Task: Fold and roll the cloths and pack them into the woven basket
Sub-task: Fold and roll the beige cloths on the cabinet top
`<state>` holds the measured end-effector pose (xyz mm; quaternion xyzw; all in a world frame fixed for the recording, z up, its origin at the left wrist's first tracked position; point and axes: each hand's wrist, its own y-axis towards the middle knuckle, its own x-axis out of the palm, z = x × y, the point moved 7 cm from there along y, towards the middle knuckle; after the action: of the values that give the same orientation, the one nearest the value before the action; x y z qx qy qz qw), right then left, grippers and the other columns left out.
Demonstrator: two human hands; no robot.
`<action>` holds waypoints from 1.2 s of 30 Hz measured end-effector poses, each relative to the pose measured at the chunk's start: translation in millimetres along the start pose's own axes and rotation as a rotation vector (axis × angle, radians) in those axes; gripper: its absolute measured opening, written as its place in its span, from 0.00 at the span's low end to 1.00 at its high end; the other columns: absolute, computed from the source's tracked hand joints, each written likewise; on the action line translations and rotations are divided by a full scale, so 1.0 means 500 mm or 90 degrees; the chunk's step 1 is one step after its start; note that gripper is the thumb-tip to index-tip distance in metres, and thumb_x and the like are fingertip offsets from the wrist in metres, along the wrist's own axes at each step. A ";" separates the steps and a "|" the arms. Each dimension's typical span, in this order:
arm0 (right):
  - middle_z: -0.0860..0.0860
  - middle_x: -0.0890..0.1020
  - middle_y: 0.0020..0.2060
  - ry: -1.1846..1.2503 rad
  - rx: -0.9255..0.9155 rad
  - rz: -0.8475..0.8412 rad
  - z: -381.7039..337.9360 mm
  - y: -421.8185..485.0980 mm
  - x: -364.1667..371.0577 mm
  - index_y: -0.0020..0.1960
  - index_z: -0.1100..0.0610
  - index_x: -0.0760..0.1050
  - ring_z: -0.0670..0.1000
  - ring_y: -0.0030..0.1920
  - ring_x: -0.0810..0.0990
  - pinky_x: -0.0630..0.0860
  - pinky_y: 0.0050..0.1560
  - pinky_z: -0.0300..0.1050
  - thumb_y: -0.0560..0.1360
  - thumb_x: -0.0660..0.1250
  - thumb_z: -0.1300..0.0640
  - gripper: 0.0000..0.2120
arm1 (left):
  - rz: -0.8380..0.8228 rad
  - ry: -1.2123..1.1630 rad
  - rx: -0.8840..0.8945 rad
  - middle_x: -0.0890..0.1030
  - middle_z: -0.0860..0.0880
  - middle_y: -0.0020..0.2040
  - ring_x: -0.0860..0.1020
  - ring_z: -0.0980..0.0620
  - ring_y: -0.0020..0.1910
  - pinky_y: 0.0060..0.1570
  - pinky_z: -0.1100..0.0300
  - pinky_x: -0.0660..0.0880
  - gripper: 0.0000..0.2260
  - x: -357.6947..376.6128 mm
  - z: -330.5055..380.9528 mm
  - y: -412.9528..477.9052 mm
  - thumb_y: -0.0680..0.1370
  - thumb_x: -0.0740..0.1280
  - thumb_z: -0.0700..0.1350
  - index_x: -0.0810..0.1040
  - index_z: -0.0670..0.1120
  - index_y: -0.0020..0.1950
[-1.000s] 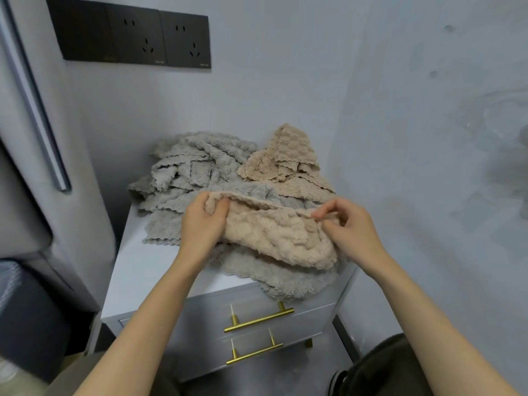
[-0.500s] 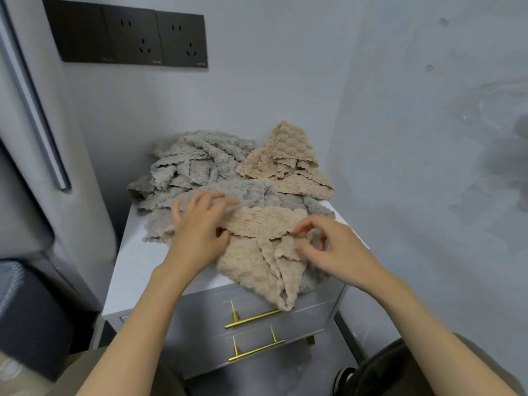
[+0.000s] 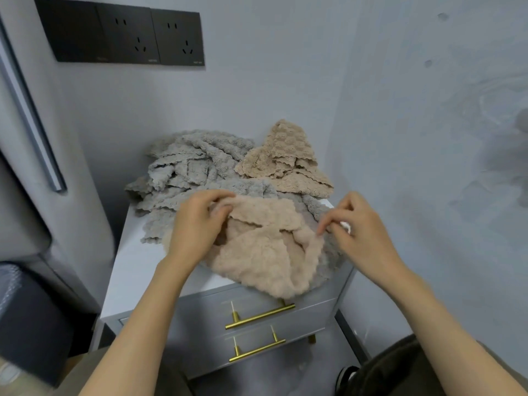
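Beige cloth (image 3: 263, 252) lies crumpled at the front of the white counter (image 3: 137, 261), one fold hanging over the drawer edge. Left hand (image 3: 197, 227) pinches its upper edge between thumb and fingers. Right hand (image 3: 363, 232) has its fingers curled and pinches its right edge. Behind it are a heap of grey cloths (image 3: 194, 172) and a second beige cloth (image 3: 285, 164), both against the wall. Brass drawer handles (image 3: 260, 317) sit below.

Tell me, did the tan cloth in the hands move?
Yes. The tan cloth has dropped lower, its edge now hanging nearer the top gold drawer handle.
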<state>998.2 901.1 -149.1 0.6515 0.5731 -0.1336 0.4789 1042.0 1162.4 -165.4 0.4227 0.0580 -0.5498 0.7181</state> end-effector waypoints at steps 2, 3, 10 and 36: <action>0.46 0.70 0.40 0.028 0.022 0.055 0.012 0.004 -0.025 0.39 0.49 0.81 0.40 0.41 0.71 0.66 0.40 0.31 0.74 0.63 0.67 0.15 | 0.045 -0.163 -0.095 0.82 0.59 0.48 0.76 0.62 0.39 0.40 0.66 0.72 0.07 -0.020 -0.011 0.007 0.76 0.69 0.46 0.82 0.56 0.51; 0.45 0.70 0.41 0.053 0.030 0.050 0.012 0.004 -0.023 0.41 0.48 0.81 0.39 0.40 0.71 0.66 0.40 0.29 0.76 0.63 0.65 0.14 | 0.042 -0.249 -0.147 0.83 0.56 0.48 0.78 0.61 0.41 0.42 0.66 0.74 0.06 -0.022 -0.019 0.007 0.76 0.69 0.47 0.82 0.56 0.51; 0.44 0.69 0.53 -0.099 0.054 -0.354 0.003 -0.046 0.131 0.61 0.39 0.72 0.46 0.56 0.66 0.66 0.56 0.44 0.75 0.51 0.32 0.22 | -0.038 -0.376 -0.327 0.81 0.49 0.54 0.79 0.50 0.57 0.57 0.53 0.76 0.06 0.008 -0.045 -0.008 0.78 0.66 0.50 0.80 0.56 0.53; 0.60 0.76 0.58 0.384 0.446 -0.104 0.126 0.014 0.074 0.75 0.50 0.49 0.53 0.48 0.78 0.76 0.43 0.43 0.73 0.71 0.63 0.41 | -0.175 -0.155 -0.358 0.79 0.49 0.44 0.74 0.51 0.34 0.33 0.59 0.67 0.14 0.011 -0.056 -0.039 0.81 0.57 0.54 0.75 0.46 0.47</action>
<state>1039.0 875.9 -204.5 0.7366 0.6562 -0.1610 0.0305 1038.4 1176.4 -196.6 0.1274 0.1776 -0.6507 0.7272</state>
